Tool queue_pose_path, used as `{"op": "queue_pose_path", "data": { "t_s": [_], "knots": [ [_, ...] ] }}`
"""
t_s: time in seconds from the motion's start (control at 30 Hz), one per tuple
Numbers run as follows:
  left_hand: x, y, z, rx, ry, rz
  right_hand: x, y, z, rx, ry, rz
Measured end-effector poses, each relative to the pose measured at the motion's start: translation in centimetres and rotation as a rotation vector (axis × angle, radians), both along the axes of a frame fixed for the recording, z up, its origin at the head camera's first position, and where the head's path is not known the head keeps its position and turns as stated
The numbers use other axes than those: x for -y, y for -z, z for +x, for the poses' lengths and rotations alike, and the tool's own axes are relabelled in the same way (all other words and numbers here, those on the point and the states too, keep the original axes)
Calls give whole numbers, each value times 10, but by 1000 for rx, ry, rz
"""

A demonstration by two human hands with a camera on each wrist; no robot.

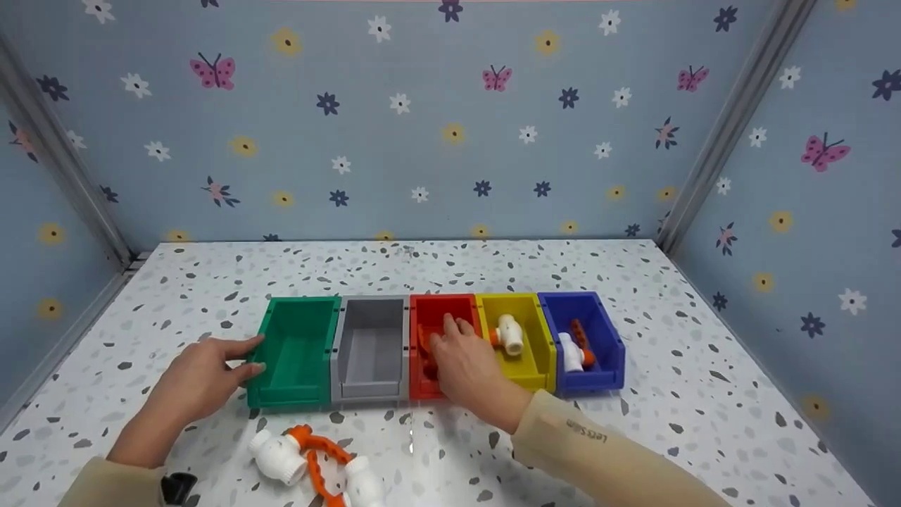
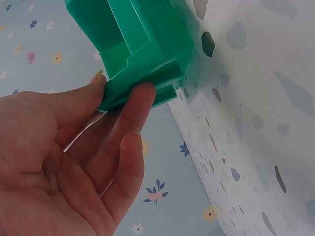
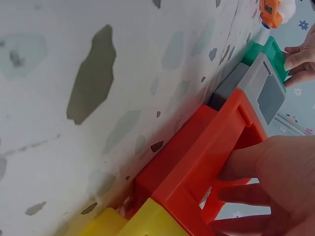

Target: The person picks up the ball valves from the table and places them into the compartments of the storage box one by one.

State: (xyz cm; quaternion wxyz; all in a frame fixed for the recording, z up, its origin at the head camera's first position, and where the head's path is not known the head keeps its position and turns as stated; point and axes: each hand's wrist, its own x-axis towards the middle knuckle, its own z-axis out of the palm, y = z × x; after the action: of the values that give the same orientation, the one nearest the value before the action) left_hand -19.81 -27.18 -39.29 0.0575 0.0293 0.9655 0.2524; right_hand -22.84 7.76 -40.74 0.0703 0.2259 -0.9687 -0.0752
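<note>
My left hand (image 1: 204,377) pinches the outer left wall of the green bin (image 1: 292,396), thumb at the front edge and fingers outside. My right hand (image 1: 468,366) reaches into the red bin (image 1: 445,303). An orange valve handle (image 1: 423,339) shows beside its thumb there. Through the bin's opening in the right wrist view, a bit of white shows by the fingers, but the bin wall hides the fingertips' contact. A white ball valve (image 1: 510,334) lies in the yellow bin (image 1: 540,373), and another white valve (image 1: 570,352) with an orange handle in the blue bin (image 1: 591,380).
The grey bin (image 1: 369,391) stands between the green and red bins in one row. White valves (image 1: 278,458) with orange handles (image 1: 327,447) lie on the speckled table (image 1: 704,394) before the green bin. Patterned walls (image 1: 422,141) enclose the back and sides.
</note>
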Motion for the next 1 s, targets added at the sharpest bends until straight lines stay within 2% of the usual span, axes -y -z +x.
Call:
{"op": "queue_pose_path", "data": {
  "t_s": [0.37,0.6,0.77,1.0],
  "knots": [
    [1,1,0,12,-12,-6,-16,-10,15,-48,-29,-159],
    [0,1,0,27,-22,-4,-23,-15,30,-139,-124,-274],
    [0,1,0,30,-31,5,-24,-18,42,-74,-143,-335],
    [-1,2,-1,18,-20,6,-23,-11,56,27,-255,-455]
  ]
}}
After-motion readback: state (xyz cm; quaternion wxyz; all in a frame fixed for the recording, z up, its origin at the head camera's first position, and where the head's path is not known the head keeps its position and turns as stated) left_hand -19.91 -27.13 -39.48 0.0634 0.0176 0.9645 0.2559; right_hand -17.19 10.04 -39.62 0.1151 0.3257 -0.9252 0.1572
